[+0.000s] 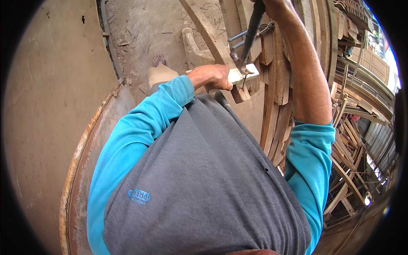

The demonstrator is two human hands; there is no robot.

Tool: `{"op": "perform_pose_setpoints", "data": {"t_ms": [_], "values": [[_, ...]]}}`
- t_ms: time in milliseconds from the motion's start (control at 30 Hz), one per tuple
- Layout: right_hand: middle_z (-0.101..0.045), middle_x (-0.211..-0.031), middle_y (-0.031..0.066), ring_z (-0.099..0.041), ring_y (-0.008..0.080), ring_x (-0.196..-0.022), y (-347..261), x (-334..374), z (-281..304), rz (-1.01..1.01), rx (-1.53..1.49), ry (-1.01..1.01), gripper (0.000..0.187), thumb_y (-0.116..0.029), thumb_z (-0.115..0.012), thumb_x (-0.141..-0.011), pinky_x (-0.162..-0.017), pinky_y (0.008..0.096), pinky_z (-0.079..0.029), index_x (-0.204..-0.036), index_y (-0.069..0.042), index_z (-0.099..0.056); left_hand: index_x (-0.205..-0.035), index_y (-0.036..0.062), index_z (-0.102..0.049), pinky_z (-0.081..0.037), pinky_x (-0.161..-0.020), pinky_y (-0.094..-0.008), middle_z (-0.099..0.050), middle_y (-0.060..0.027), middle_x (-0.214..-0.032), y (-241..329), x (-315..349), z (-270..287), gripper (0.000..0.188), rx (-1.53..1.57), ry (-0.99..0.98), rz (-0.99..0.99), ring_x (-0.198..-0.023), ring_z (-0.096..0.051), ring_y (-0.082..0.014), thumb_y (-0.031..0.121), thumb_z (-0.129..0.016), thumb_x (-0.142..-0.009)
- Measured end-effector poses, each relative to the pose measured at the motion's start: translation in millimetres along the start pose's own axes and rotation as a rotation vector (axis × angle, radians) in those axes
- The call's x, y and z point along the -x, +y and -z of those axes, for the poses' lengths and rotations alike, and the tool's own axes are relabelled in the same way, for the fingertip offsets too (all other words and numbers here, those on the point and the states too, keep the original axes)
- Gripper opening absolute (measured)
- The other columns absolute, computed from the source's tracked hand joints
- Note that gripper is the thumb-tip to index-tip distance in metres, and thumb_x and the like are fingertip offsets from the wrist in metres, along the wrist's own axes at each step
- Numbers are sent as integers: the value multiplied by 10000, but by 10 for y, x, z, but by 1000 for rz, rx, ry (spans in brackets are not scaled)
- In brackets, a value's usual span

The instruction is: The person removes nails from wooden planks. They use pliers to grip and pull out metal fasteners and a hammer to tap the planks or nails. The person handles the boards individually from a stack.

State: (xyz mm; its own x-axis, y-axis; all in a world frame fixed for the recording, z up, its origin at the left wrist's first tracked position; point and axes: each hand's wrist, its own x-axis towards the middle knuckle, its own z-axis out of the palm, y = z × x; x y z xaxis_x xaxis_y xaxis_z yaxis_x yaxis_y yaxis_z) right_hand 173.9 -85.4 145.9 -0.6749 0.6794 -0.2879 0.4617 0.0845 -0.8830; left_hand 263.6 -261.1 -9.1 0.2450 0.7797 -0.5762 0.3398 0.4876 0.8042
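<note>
Left hand (213, 77) curled over a pale block (253, 72) jutting past its fingers, right hand (277, 5) wrapped round a hammer (253, 30), head at the block, dusty floor (140, 25) beyond the fingers, planks (281, 83) to their right.

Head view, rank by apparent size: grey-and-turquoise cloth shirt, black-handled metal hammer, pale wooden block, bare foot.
1. Shirt
2. Hammer, block: unsure; left hand hides part of block
3. Foot

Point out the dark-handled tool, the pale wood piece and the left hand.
Dark-handled tool (253, 30): head view, middle of the handle.
Pale wood piece (236, 77): head view, face between hand and tool.
Left hand (216, 75): head view, back of the hand.
</note>
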Motion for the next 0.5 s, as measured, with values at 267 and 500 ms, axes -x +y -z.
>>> {"op": "perform_pose_setpoints", "data": {"t_ms": [267,500], "values": [[-453,-550,-55,-413,62,-441,-449,772,-32,181,132,-106,334,-242,-629,-1013,-413,261,-327,-724,-107,-527,-882,-127,-678,-548,-749,-468,-691,-310,-877,-125,-6,-28,463,-49,56,-153,-843,-700,-411,325,-701,-790],[-432,-557,-76,-390,35,-440,-250,640,-51,119,-51,-88,296,-184,-618,-1009,-406,235,-304,-739,-129,-512,-852,-133,-668,-549,-732,-474,-685,-315,-855,-130,68,-4,471,-24,34,-123,-824,-696,-418,331,-703,-781]]}}
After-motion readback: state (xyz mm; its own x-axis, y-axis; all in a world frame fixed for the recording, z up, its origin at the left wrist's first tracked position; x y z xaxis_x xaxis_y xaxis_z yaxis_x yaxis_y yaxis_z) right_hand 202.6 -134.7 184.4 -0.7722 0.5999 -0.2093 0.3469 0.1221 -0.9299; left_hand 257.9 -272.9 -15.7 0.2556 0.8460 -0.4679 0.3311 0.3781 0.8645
